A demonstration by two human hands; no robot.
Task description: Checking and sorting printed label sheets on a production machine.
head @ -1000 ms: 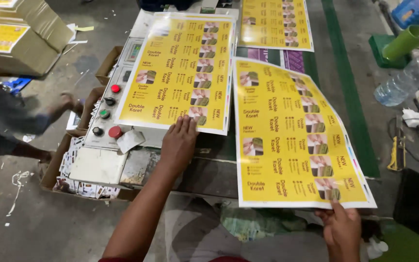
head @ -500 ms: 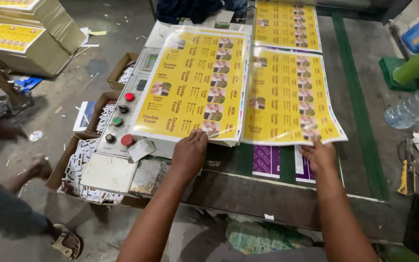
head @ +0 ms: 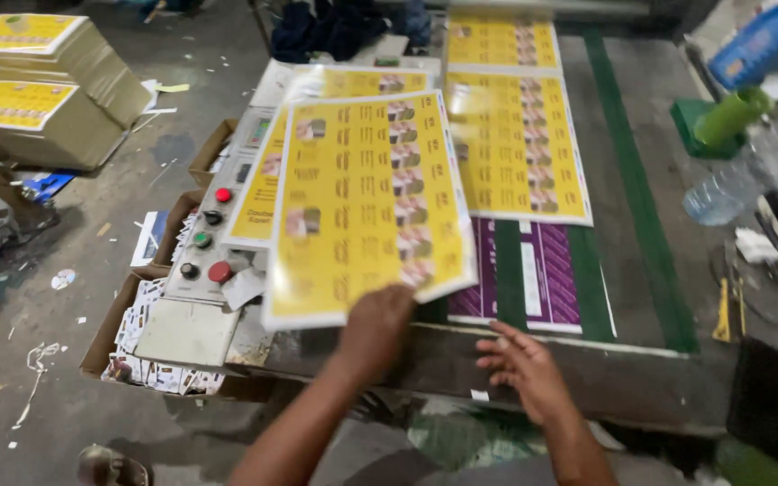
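Note:
My left hand (head: 373, 331) grips the near edge of a glossy yellow printed sheet (head: 366, 202) and holds it lifted over the grey control panel (head: 213, 261). Under it lies another yellow sheet (head: 267, 184) on the panel. My right hand (head: 524, 369) hovers open, fingers spread, above the near edge of the dark machine bed (head: 641, 261), holding nothing. A third yellow sheet (head: 515, 144) lies on the bed to the right, with a purple printed sheet (head: 542, 274) partly showing below it.
Red, green and black buttons (head: 209, 243) line the panel. Cardboard boxes with cut cards (head: 150, 346) sit below it. Stacks of yellow-topped sheets (head: 42, 108) stand on the floor at left. A plastic bottle (head: 740, 180) and green tube (head: 731, 117) lie at right.
The sheet that lay on the bed under my right hand has been slid left onto the stack and is now lifted by my left hand. My right hand has let go and drawn back.

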